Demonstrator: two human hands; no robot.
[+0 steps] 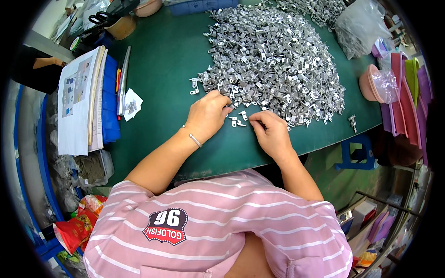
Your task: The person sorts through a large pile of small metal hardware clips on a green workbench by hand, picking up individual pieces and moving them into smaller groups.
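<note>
A large heap of small silvery metal brackets (273, 60) lies on the green table (160, 60). My left hand (207, 115) is at the heap's near left edge, its fingers curled and thumb pressed to the forefinger; whatever is between them is hidden. My right hand (272, 135) is beside the near edge of the heap, with thumb and forefinger pinched together. Any piece in that pinch is too small to make out. Between the two hands lie several loose brackets (234, 122), apart from the heap. A bangle circles my left wrist.
To the left, papers (79, 99) rest on a blue bin (111, 99), beside a long metal ruler (124, 81) and white cards (133, 104). At right are a pink tub (371, 83), a plastic bag (361, 28) and one stray metal cluster (352, 123). A blue stool (356, 153) stands below.
</note>
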